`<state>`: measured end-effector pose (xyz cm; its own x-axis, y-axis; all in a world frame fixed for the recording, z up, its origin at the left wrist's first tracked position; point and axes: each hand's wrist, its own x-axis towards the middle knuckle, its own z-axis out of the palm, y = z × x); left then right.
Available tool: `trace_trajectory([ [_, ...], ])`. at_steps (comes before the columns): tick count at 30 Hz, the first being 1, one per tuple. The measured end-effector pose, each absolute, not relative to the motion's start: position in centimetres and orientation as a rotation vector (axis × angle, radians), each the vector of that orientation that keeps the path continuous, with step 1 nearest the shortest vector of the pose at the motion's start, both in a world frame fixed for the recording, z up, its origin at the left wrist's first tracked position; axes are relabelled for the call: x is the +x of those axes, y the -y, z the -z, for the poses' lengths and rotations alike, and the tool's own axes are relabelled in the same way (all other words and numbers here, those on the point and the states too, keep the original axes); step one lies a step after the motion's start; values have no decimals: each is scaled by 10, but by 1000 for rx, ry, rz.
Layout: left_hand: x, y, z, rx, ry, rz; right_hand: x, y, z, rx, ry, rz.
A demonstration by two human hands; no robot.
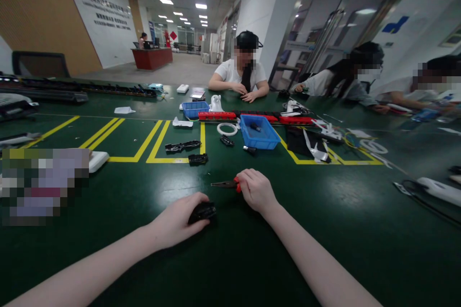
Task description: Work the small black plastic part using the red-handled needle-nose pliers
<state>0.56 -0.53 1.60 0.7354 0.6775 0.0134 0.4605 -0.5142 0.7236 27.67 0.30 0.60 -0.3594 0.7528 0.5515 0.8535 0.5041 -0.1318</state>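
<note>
- Black part (204,212): held just above or on the green table (230,259), pinched between thumb and fingers of the left hand (183,216); contact beneath cannot be told.
- By its look, it is judged light, stiff and rather smooth; thin edges might be snapped if squeezed hard, so it is best taken by its solid sides.
- Pliers (226,184), at the part's two o'clock, are gripped by the right hand (256,191), fingers closed round the handles; the tips are aimed at nine o'clock.
- Large blue bin (260,143), at the part's one o'clock: a small dark piece (255,126) is contained.
- Small blue tray (196,113), near twelve o'clock: contents cannot be made out.
</note>
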Motion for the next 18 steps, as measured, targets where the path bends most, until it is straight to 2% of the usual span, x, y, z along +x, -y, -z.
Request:
trace_trajectory([
  [10,19,-8,-21,2280,-935,-283,274,10,-8,-1071,2215,404],
  [18,31,-10,-12,2308,-964,-372,274,7,-11,-959,2229,443],
])
